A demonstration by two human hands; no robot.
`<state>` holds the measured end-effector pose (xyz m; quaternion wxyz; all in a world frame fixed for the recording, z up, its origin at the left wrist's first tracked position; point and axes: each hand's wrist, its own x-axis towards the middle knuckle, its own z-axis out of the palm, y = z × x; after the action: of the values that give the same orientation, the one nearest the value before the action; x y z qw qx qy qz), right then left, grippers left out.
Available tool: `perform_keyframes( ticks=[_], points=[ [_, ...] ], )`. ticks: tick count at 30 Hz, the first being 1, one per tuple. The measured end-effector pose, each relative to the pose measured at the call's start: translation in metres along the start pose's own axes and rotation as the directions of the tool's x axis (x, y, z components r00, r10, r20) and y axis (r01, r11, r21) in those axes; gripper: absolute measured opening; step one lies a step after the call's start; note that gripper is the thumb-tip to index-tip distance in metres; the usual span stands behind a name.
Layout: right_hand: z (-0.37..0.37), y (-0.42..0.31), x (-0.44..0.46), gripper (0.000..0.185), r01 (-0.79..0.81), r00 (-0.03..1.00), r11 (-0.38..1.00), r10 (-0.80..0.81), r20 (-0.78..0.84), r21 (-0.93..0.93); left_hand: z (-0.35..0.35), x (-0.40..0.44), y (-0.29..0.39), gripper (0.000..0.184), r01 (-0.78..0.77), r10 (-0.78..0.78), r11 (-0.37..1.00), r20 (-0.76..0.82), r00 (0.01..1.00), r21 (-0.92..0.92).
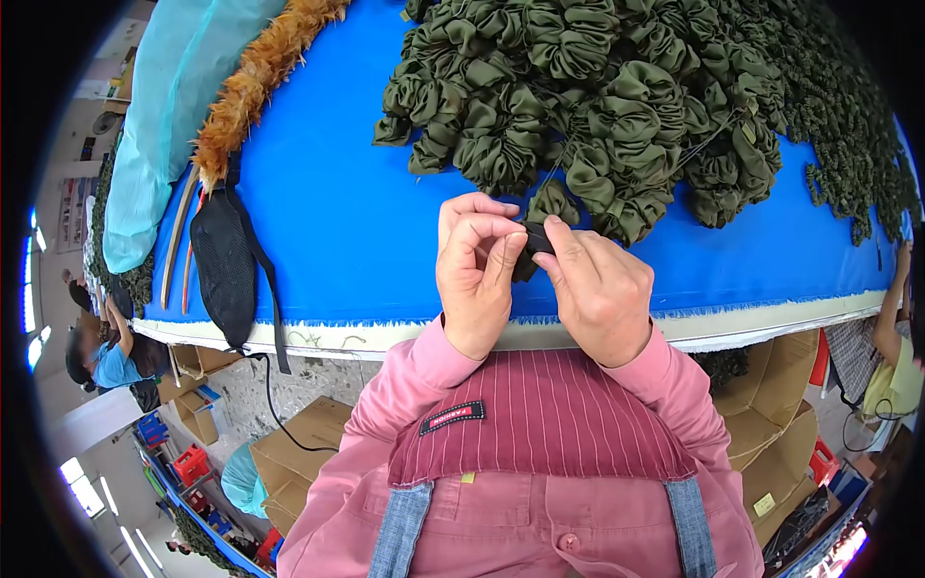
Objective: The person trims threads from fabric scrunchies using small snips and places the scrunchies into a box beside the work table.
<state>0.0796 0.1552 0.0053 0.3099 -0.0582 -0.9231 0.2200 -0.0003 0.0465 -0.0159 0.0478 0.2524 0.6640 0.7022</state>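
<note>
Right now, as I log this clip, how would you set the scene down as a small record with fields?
Left hand: fingertips at the edge of a small black piece; grip unclear
Right hand: pinches the small black piece between thumb and fingers
Ahead of the hands: gathered dark green fabric on a blue table cover
To the left: black pouch, orange feathery strip, teal plastic
Beyond the table edge: cardboard boxes
</note>
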Motion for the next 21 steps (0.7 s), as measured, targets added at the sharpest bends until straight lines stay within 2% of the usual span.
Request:
perform_keyframes(
  ticks=[7,11,13,14,15,16,18,19,21],
  points=[
    [0.001,0.001,-0.001,0.035,0.005,1.0,0.998,-0.004,0.011,-0.062,0.0,0.001,-0.005,0.008,-0.043,0.045,0.998,-0.038,0.998,0.052],
    [0.003,0.008,-0.001,0.03,-0.096,0.995,0.995,0.096,-0.003,0.005,-0.019,0.004,0.007,0.01,-0.082,0.08,0.983,0.017,0.997,0.167],
    [0.004,0.015,0.0,0.03,-0.144,0.989,0.987,0.146,-0.024,0.072,-0.055,0.006,0.025,0.01,0.03,-0.039,0.948,0.022,0.999,0.315],
    [0.005,0.018,0.0,0.029,-0.193,0.979,0.971,0.2,-0.039,0.139,-0.079,0.01,0.039,0.008,-0.049,-0.053,0.761,0.138,0.989,0.646],
    [0.005,0.02,-0.001,0.029,-0.239,0.966,0.949,0.254,-0.051,0.207,-0.107,0.009,0.05,0.01,0.054,-0.294,0.508,0.115,0.949,0.86],
    [0.005,0.021,-0.001,0.028,-0.28,0.95,0.92,0.307,-0.057,0.275,-0.127,0.005,0.058,0.015,0.093,-0.502,0.183,0.011,0.865,0.979],
    [0.005,0.02,-0.001,0.027,-0.292,0.947,0.908,0.319,-0.043,0.301,-0.131,0.002,0.063,0.025,0.094,-0.341,-0.081,-0.116,0.933,0.992],
    [0.005,0.018,0.0,0.026,-0.305,0.943,0.897,0.332,-0.03,0.319,-0.132,0.007,0.06,0.025,0.083,-0.217,0.086,-0.062,0.974,0.993],
    [0.003,0.016,0.001,0.025,-0.331,0.935,0.876,0.354,-0.004,0.351,-0.117,0.012,0.046,0.027,0.136,-0.143,0.508,-0.073,0.987,0.85]
  ],
)
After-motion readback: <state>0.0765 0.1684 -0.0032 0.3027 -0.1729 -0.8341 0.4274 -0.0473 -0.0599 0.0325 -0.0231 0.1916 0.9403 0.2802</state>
